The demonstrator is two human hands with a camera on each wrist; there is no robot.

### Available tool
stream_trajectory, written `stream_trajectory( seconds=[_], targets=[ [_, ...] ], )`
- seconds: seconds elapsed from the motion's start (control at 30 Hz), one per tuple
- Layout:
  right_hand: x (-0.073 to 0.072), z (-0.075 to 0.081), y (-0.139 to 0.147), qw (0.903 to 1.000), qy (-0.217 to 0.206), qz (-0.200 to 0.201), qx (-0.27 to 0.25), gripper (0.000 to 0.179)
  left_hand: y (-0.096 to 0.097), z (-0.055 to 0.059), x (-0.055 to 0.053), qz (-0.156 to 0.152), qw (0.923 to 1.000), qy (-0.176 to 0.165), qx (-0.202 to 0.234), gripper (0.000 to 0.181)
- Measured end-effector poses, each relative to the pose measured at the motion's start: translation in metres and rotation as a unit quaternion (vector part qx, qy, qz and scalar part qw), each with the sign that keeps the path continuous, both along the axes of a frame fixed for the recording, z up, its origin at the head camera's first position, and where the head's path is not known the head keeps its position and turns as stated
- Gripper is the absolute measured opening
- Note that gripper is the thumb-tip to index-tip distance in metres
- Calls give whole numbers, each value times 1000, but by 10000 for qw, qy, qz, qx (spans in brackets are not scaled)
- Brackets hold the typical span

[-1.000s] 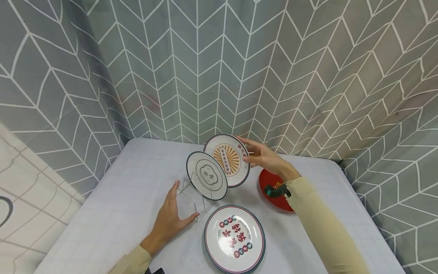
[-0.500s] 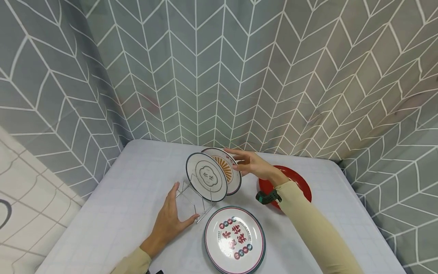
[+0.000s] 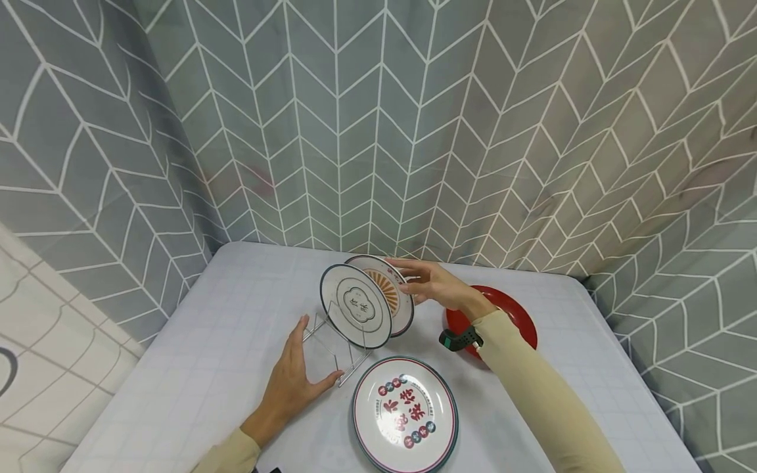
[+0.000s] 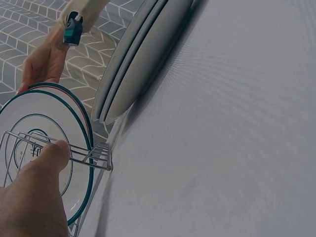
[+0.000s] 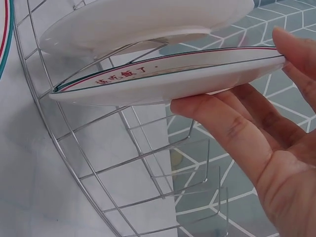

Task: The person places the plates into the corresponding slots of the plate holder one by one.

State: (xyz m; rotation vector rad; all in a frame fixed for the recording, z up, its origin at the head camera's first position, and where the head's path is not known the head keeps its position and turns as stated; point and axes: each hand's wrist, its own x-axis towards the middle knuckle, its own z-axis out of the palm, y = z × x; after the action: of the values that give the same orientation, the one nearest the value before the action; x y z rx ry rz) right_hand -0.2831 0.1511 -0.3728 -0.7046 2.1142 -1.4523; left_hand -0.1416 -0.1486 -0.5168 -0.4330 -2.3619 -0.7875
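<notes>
A silver wire dish rack [image 3: 355, 370] stands on the table, with my left hand [image 3: 292, 374] holding it between thumb and fingers. In the left wrist view the thumb [image 4: 58, 154] lies over a wire. One white plate [image 3: 357, 305] with a dark rim and central emblem leans upright in the rack. Just behind it, my right hand [image 3: 434, 286] pinches a second white plate [image 3: 399, 305], printed with orange rays and red characters. In the right wrist view this plate [image 5: 163, 89] is tilted on edge among the wires, thumb on one face, fingers on the other.
Nearer the body lies a stack of white plates [image 3: 407, 414] with red characters, right of the rack. A red plate [image 3: 513, 318] sits flat under the right forearm. A grey patterned curtain [image 3: 367, 131] hangs behind the white-covered table [image 3: 248, 282].
My right hand has moved left and down with the orange-rayed plate, which now sits lower and farther behind the front plate. More of the red plate shows. My left hand stays on the rack.
</notes>
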Motion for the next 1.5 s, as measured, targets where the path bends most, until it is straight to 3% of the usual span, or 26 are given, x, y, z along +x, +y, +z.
stream_trajectory(
  seconds=[0.53,0.87,1.07,1.2,1.33,1.5],
  targets=[
    [-5,-9,-17,9993,-265,-14,-269,61,-1,-5,-3,-1,9997,224,-39,121],
    [-4,-14,-16,9986,-321,-94,-399,61,-1,-2,-2,-66,10000,52,-11,122],
    [-3,-17,-16,9981,-374,-141,-464,59,-1,-5,-2,-74,9998,195,6,120],
    [1,-13,-10,9980,-333,-242,-478,57,0,-6,-1,-55,9997,241,17,121],
    [8,-7,8,9936,-399,-305,-1011,56,1,-5,-1,-82,9998,169,30,123],
    [27,-14,36,9916,-414,-181,-1208,52,-1,-2,-1,-94,9997,247,10,122]
  ],
)
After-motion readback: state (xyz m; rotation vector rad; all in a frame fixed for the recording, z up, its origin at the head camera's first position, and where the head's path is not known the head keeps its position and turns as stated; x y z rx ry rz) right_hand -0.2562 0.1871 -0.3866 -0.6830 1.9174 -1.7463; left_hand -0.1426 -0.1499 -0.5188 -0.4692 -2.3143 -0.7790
